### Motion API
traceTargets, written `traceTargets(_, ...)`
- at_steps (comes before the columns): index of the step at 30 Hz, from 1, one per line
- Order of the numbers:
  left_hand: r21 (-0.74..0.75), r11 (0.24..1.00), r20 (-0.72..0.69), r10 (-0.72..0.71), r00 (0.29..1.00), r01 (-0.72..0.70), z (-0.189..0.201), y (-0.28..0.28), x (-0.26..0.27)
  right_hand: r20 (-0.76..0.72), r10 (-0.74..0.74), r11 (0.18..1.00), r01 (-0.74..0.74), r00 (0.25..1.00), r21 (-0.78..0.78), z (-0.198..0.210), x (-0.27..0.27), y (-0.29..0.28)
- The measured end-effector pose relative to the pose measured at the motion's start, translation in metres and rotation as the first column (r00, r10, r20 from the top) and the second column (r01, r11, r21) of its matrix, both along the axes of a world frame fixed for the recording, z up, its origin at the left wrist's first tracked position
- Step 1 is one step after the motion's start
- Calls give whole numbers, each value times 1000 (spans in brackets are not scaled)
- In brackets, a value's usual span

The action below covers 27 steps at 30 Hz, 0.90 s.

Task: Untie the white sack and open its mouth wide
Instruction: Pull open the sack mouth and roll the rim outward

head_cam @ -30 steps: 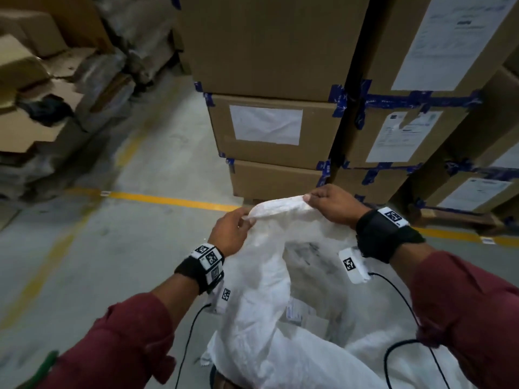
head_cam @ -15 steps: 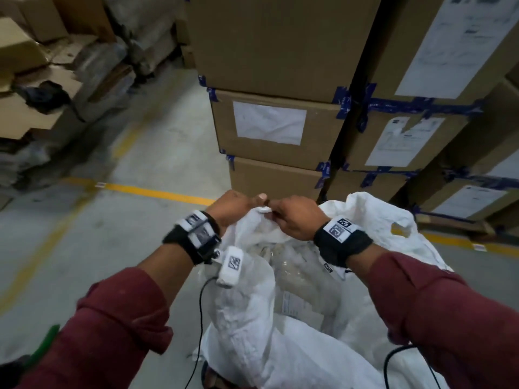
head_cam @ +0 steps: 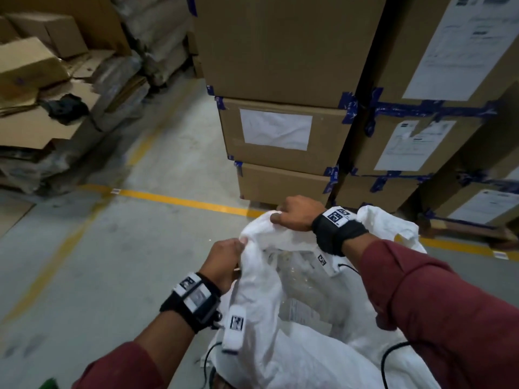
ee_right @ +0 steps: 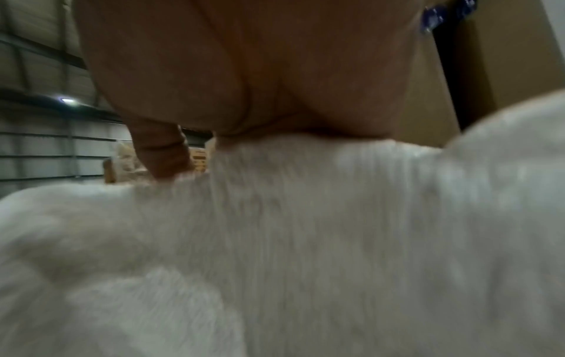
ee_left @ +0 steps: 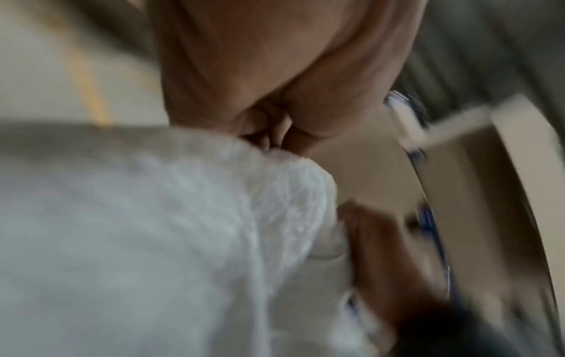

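A white woven sack stands on the floor at the lower middle of the head view, its mouth partly open, with clear plastic and paper showing inside. My left hand grips the near left part of the rim. My right hand grips the rim farther away, fingers curled over the cloth. The two hands are a short way apart along the rim. In the left wrist view the left hand pinches the sack. In the right wrist view the right hand presses into the sack; both views are blurred.
Stacked cardboard boxes with blue tape and white labels stand just beyond the sack. Flattened cardboard is piled at the left. A yellow line crosses the grey concrete floor. Cables hang from both wrist bands.
Half a second ago the hands met at one spot on the rim. Now the left has drawn back towards me and the right has moved away, spreading the rim.
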<state>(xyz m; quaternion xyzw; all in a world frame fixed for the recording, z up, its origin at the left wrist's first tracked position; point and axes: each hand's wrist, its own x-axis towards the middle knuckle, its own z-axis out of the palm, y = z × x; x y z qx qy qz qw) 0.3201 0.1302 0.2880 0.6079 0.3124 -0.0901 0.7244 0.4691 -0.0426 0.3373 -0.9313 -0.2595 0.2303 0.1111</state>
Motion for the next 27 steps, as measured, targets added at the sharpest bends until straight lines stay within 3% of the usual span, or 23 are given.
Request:
traceTargets(1,-219,974,-24,61,998,-65,8,1,6,96,52,999,-52,994,-7,4,-2,1)
traceTargets(3,-419,907,-61,25,998,-49,9,10,21,218,131,983,-156,967,100,16,-8,8)
traceTargets(6,-438,892,-55,-153,987,114,16,20,36,189,245,903,-295,951,314,25,-22,27)
traceTargets(9,-475,859,-19,-229,973,193,38,28,38,226,303,907,-353,926,231,2,-31,39)
traceTargets(11,-299,943,-4,-155,988,147,45,35,33,262,253,933,-307,931,190,-12,-32,40)
traceTargets(12,-103,991,19,-82,996,84,43,38,28,253,199,950,-250,947,189,-15,-31,42)
traceTargets(13,138,990,50,-35,998,28,39,39,20,205,128,963,-172,970,210,-17,-28,43)
traceTargets(14,384,923,30,-49,998,34,33,40,8,127,51,971,-78,991,224,-17,-25,47)
traceTargets(15,535,840,-26,-88,996,89,27,37,-6,59,-7,976,-6,998,219,-18,-20,50)
traceTargets(16,569,808,-78,-133,988,154,22,32,-17,11,-41,980,38,999,195,-17,-15,53)
traceTargets(18,414,895,-53,-157,986,165,18,19,-33,-20,-50,990,52,999,134,-12,-8,60)
traceTargets(20,69,997,-17,-35,999,36,15,11,-37,-39,-21,998,23,999,59,-8,-7,63)
traceTargets(21,-115,993,-13,32,999,-33,15,9,-38,-46,5,1000,-4,999,15,-7,-8,64)
traceTargets(22,-282,956,-11,76,997,-76,19,8,-40,-52,38,999,-39,998,-19,-6,-9,65)
traceTargets(24,-474,867,-3,174,985,-154,26,5,-41,-7,146,989,-146,989,32,0,-12,62)
traceTargets(26,-577,774,-25,302,953,-261,37,3,-41,-33,215,944,-199,976,262,18,-20,61)
traceTargets(27,-610,740,-2,357,934,-284,42,4,-41,-137,259,909,-193,956,368,30,-26,62)
